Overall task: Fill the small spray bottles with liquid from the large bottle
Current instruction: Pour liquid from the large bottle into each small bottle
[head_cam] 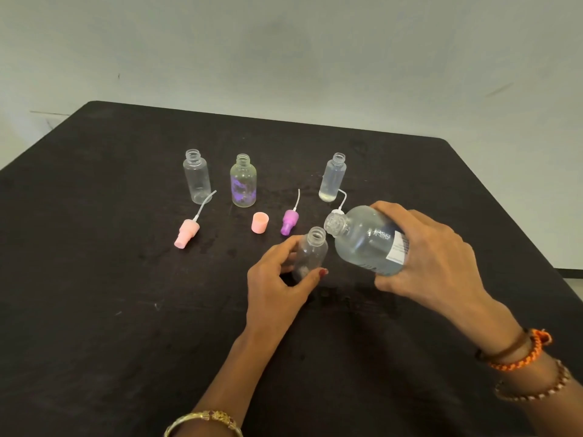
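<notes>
While your right hand [432,253] grips the large bottle [366,239] tilted w/ its open neck pointing left, just beside and slightly above the mouth of the small clear bottle [310,253], your left hand [277,279] holds that small bottle btwn thumb and fingers, leaning a little to the right, above the black table [94,310]. Behind, 3 uncapped small bottles stand upright: clear bottle at left [197,176], purple-marked bottle [243,181] in the middle, narrow bottle [332,178] at right w/ liquid at its base. Pink sprayer head [186,232], pink cap [260,222] and purple sprayer head [289,221] lie in front of them. A white sprayer head [339,207] is partly hidden behind the large bottle.
</notes>
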